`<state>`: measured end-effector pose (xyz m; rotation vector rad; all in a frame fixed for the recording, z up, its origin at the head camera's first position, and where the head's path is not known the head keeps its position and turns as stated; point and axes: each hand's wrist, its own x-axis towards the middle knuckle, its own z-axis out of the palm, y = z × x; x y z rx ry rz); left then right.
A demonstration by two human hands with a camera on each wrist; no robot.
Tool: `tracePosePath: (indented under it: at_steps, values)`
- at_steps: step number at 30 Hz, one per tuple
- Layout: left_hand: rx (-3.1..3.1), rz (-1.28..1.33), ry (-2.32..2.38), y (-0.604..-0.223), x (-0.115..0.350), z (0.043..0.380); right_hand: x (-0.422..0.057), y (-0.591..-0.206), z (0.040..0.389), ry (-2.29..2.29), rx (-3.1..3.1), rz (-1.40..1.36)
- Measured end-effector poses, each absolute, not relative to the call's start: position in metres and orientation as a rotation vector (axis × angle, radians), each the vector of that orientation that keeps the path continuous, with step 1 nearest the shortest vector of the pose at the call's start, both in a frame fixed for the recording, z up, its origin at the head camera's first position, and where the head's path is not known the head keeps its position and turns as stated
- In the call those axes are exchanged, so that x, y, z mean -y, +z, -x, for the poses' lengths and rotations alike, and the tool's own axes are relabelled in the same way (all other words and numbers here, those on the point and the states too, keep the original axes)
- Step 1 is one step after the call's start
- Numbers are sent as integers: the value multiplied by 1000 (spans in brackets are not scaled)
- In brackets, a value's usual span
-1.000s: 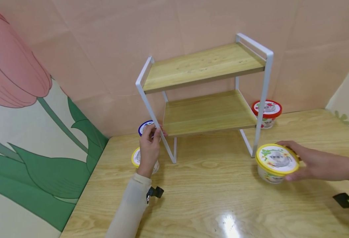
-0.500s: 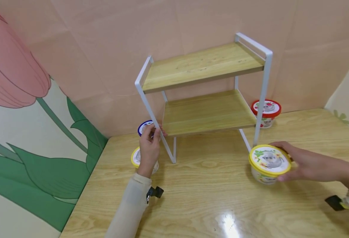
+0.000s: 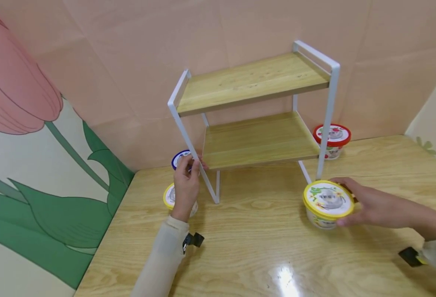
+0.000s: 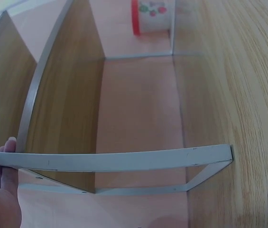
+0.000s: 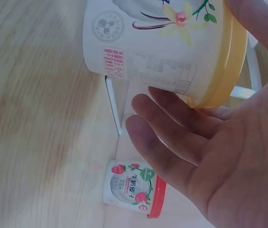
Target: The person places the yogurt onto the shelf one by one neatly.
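My left hand (image 3: 186, 187) pinches the left front leg of a two-tier shelf rack (image 3: 255, 84) at the height of its lower board. In the left wrist view the fingers wrap the white metal leg (image 4: 124, 161). On the right, my right hand (image 3: 370, 206) grips a tub with a yellow lid (image 3: 328, 200), thumb in front and fingers behind. The tub (image 5: 157, 42) is upright, close over the table, in front of the rack's right front foot, which it hides. Its side shows a vanilla flower print in the right wrist view.
A red-lidded strawberry tub (image 3: 332, 134) stands behind the rack's right side. A blue-lidded tub (image 3: 180, 158) and another yellow-lidded tub (image 3: 169, 196) stand at its left, partly covered by the left hand. A pink-covered wall (image 3: 136, 62) rises behind the wooden table (image 3: 247, 247).
My right hand has moved left with the yellow-lidded tub, from beside the rack's right front foot to in front of it. The left hand has stayed on the leg.
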<state>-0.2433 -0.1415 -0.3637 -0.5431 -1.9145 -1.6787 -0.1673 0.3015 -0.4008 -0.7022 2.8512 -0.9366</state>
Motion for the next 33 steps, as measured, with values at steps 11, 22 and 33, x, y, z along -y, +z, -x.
tracePosePath:
  at_steps: [11,22,33]
  values:
    - [1897,553,-1700,-366,137,245,-291,-403,163,-936,-2889,677]
    - [1907,537,-1720,-368,142,241,-277,-406,166,-932,-2874,671]
    - [1926,526,-1672,-364,142,241,-262,-404,166,-1034,-2819,670]
